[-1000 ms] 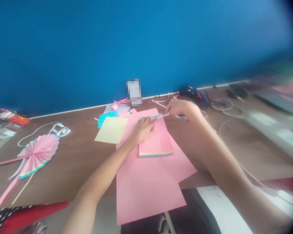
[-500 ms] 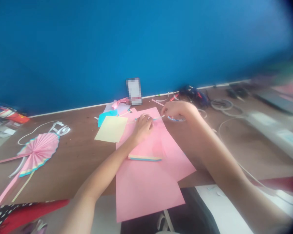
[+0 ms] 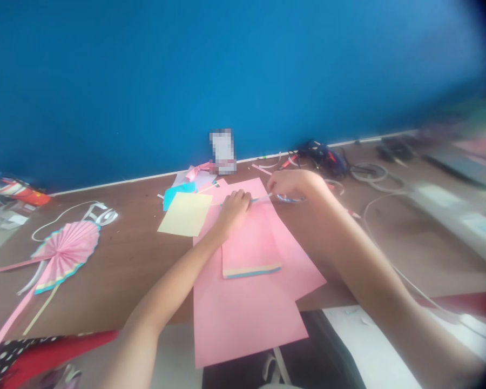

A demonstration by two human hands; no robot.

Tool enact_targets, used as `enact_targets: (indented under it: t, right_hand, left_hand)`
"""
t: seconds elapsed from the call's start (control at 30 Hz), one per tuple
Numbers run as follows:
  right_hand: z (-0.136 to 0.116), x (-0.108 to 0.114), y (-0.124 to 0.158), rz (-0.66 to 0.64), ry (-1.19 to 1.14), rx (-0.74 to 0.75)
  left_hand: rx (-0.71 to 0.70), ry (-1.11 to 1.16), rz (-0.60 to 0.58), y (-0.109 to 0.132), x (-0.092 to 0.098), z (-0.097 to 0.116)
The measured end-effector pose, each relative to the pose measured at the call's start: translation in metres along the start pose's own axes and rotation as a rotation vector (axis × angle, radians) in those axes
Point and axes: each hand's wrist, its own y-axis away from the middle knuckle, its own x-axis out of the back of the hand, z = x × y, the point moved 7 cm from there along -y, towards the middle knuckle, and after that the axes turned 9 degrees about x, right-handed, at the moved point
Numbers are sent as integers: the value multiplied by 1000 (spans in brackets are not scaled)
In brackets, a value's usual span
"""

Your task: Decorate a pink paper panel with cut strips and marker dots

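My left hand (image 3: 237,208) rests on the upper end of a folded pink paper (image 3: 251,251), its fingers bent over the far edge and pressing it down. Yellow and blue bands run along that paper's near edge. To the right, my right hand (image 3: 289,185) is closed in a pinch on the end of a thin pale strip (image 3: 264,198), which runs left towards my left hand. Its fingertips are small and blurred. Under the folded paper lie larger pink sheets (image 3: 247,324), one reaching past the table's near edge. A yellow sheet (image 3: 185,215) overlaps them on the left.
A pleated pink fan (image 3: 71,248) with strips lies at the left of the brown table (image 3: 146,259). Blue paper (image 3: 178,193) and pink scraps sit behind the yellow sheet. A blurred-out upright device (image 3: 222,151) leans on the blue wall. Cables (image 3: 368,173) are at the right.
The folded pink paper has shifted slightly right and towards me, showing more of its banded edge. My left hand has changed its finger pose a little; my right hand stays nearly in place.
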Motion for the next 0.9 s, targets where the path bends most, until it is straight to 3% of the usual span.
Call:
enact_targets:
  t: [0.67, 0.9]
  right_hand:
    - [-10, -2, -1, -33, 68, 10]
    - [-11, 0, 3, -30, 56, 0]
  left_hand:
    - [16, 243, -39, -2, -11, -7]
    - [9, 222, -36, -1, -10, -6]
